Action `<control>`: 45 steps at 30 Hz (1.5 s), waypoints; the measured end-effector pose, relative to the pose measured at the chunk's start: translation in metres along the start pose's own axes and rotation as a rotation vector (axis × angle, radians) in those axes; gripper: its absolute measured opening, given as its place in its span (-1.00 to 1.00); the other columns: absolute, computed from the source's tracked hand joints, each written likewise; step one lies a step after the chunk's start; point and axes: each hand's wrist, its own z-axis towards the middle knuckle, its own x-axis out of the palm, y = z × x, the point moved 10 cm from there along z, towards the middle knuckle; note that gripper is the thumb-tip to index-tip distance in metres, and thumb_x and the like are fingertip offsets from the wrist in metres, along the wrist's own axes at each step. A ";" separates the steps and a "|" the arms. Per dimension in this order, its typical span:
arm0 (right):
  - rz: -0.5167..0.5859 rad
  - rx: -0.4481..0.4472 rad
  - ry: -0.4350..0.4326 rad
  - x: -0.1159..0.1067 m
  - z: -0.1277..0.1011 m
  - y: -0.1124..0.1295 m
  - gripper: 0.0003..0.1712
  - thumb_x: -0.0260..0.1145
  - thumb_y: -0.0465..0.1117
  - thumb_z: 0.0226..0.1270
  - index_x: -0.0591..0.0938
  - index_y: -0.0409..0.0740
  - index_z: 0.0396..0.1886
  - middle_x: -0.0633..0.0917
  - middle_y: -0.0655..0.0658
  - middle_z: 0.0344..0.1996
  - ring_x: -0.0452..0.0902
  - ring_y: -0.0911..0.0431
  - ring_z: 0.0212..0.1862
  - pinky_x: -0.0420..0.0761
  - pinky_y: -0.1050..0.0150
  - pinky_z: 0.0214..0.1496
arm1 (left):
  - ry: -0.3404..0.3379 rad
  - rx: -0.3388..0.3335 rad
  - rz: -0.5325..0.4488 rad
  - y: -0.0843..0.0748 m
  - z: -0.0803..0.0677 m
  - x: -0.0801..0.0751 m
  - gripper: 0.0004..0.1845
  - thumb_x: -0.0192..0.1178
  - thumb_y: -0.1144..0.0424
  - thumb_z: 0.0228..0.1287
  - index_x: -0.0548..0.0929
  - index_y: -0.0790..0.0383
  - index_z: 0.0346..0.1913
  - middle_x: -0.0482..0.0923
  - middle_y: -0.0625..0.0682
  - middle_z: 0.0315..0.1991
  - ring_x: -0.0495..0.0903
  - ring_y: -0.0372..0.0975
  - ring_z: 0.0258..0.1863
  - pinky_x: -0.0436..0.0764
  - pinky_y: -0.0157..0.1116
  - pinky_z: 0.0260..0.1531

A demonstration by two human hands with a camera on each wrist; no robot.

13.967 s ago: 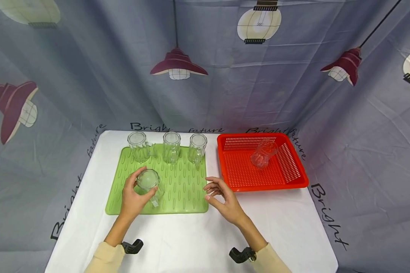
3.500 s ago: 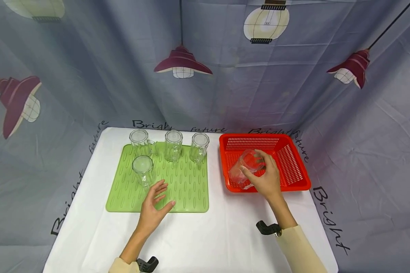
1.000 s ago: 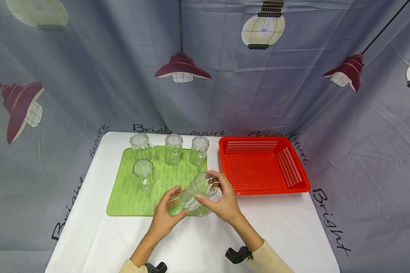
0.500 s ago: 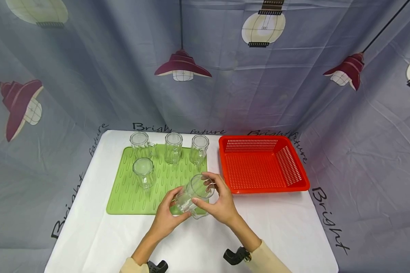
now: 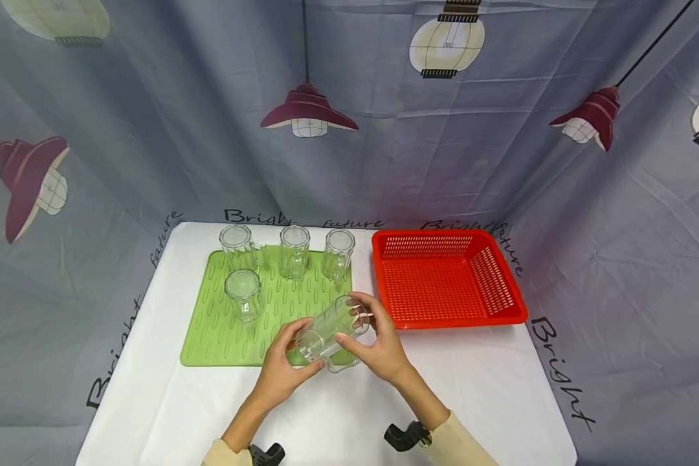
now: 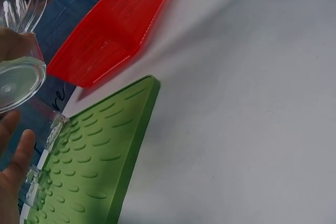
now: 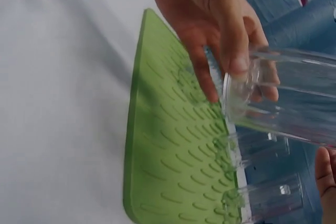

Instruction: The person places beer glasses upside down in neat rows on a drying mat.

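Observation:
Both hands hold one clear glass mug (image 5: 329, 329) tilted above the front right part of a green drying mat (image 5: 210, 343). My left hand (image 5: 282, 364) grips its lower end, and the thick round base (image 6: 21, 83) shows in the left wrist view. Around the other end curl the thumb and fingers of my right hand (image 5: 381, 346). The mug's handle (image 5: 342, 367) points down toward the front. In the right wrist view, the left thumb and fingers press the mug (image 7: 299, 93) from both sides at its base; the right hand is mostly cut off there.
Along the mat's back edge stand three glass mugs, a left one (image 5: 237, 249), a middle one (image 5: 294, 252) and a right one (image 5: 338, 254). Another mug (image 5: 244, 294) stands in front of the left one. A red plastic basket (image 5: 451, 323) sits right of the mat on a white tabletop (image 5: 443, 382).
Earlier, the left hand held a mug on the mat's left; it stands there now. The right hand lifted the last mug from the basket to the mat, where the left hand took its base.

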 end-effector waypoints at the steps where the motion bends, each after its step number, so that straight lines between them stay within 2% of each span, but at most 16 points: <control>1: 0.009 0.006 -0.003 -0.001 -0.001 -0.002 -0.14 0.56 -0.28 0.33 0.40 -0.07 0.57 0.58 -0.30 0.33 0.54 -0.25 0.19 0.68 0.24 0.14 | 0.003 0.002 -0.001 -0.001 0.000 0.000 -0.08 0.68 0.18 0.13 0.46 -0.09 0.55 0.50 -0.06 0.43 0.51 -0.10 0.40 0.62 -0.03 0.38; 8: 0.039 0.071 -0.025 -0.009 -0.005 -0.017 -0.23 0.46 -0.32 0.43 0.38 -0.21 0.57 0.54 -0.23 0.37 0.53 -0.24 0.18 0.69 0.18 0.17 | 0.011 0.027 -0.028 -0.006 0.002 -0.004 -0.10 0.68 0.17 0.13 0.48 -0.05 0.54 0.47 -0.07 0.39 0.53 -0.15 0.35 0.66 -0.22 0.37; 15: 0.037 0.161 -0.062 -0.015 -0.009 -0.032 -0.32 0.40 -0.26 0.52 0.41 -0.09 0.55 0.49 -0.38 0.44 0.52 -0.23 0.21 0.65 0.36 0.17 | -0.059 0.112 -0.098 -0.020 0.001 -0.013 -0.13 0.67 0.32 0.11 0.50 0.11 0.50 0.49 0.07 0.33 0.60 -0.29 0.26 0.69 -0.37 0.32; 20: 0.024 0.214 -0.086 -0.021 -0.011 -0.039 -0.33 0.41 -0.21 0.54 0.41 0.03 0.55 0.46 -0.21 0.44 0.51 -0.22 0.24 0.65 0.34 0.17 | -0.107 0.173 -0.132 -0.032 0.004 -0.021 -0.15 0.64 0.42 0.10 0.51 0.19 0.48 0.46 0.17 0.33 0.57 -0.31 0.27 0.68 -0.46 0.27; 24: 0.007 0.237 -0.099 -0.026 -0.014 -0.042 -0.31 0.40 -0.18 0.56 0.37 0.11 0.57 0.41 -0.12 0.45 0.53 -0.18 0.27 0.65 0.32 0.16 | -0.136 0.213 -0.099 -0.040 0.008 -0.025 -0.16 0.64 0.40 0.11 0.53 0.14 0.48 0.48 0.16 0.35 0.53 -0.30 0.27 0.65 -0.44 0.21; 29: -0.003 0.248 -0.097 -0.029 -0.016 -0.043 -0.33 0.38 -0.14 0.59 0.36 0.12 0.57 0.40 -0.11 0.47 0.54 -0.12 0.28 0.64 0.33 0.15 | -0.166 0.213 -0.056 -0.042 0.009 -0.027 -0.14 0.65 0.37 0.08 0.55 0.09 0.49 0.51 0.10 0.34 0.52 -0.28 0.26 0.60 -0.40 0.16; 36: 0.014 0.269 -0.125 -0.033 -0.019 -0.047 -0.34 0.41 -0.16 0.56 0.40 0.12 0.54 0.44 -0.08 0.45 0.55 -0.11 0.25 0.64 0.34 0.11 | -0.179 0.193 -0.039 -0.042 0.010 -0.027 -0.14 0.67 0.31 0.07 0.57 0.10 0.48 0.53 0.06 0.33 0.53 -0.27 0.25 0.56 -0.44 0.24; 41: 0.023 0.261 -0.130 -0.033 -0.020 -0.049 -0.35 0.41 -0.18 0.55 0.41 0.04 0.54 0.45 -0.13 0.45 0.56 -0.12 0.22 0.64 0.35 0.09 | -0.196 0.229 -0.028 -0.046 0.013 -0.029 -0.15 0.68 0.34 0.05 0.58 0.08 0.46 0.55 0.09 0.32 0.54 -0.24 0.23 0.56 -0.44 0.19; 45: 0.022 0.275 -0.121 -0.032 -0.022 -0.051 -0.36 0.40 -0.16 0.56 0.41 0.09 0.53 0.44 -0.09 0.46 0.54 -0.07 0.24 0.63 0.36 0.11 | -0.189 0.249 -0.013 -0.046 0.020 -0.030 -0.15 0.68 0.33 0.06 0.58 0.09 0.46 0.56 0.10 0.31 0.55 -0.19 0.22 0.56 -0.44 0.20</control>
